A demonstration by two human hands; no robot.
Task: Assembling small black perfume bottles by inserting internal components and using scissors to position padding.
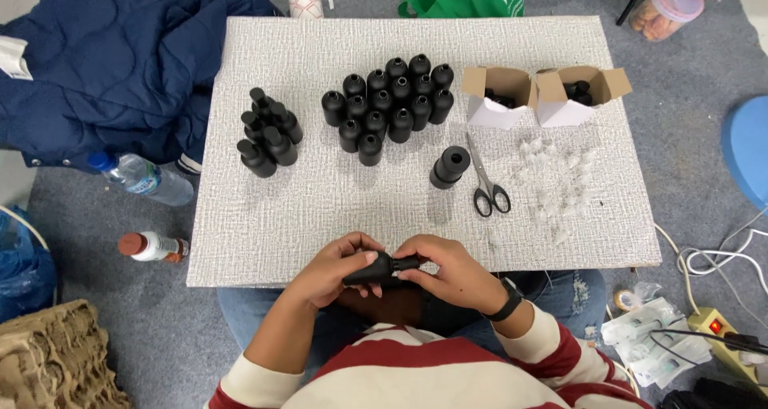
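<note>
The person is sitting at the near edge of the white textured bench [264,241], holding a small black bottle [370,270] on its side just past that edge, over the lap. The left hand [332,269] is wrapping its fingers around the bottle's body, thumb lying on top. The right hand [448,271] is closing its fingertips on the black cap [406,262] at the neck end; whether the cap is already seated is hard to tell, since the fingers are covering the joint.

To do this well, the left hand should be keeping the body from rolling while the right is holding the cap square to the neck, so that nothing goes on crooked.

Further back on the bench, a cluster of uncapped black bottles [388,105] is standing upright, and a smaller group of capped bottles [268,133] is standing to its left. One more black bottle [450,167] is lying beside the scissors [486,186]. Two open white boxes [544,97] are holding dark parts, and small clear plastic pieces [556,189] are lying scattered below them.
</note>
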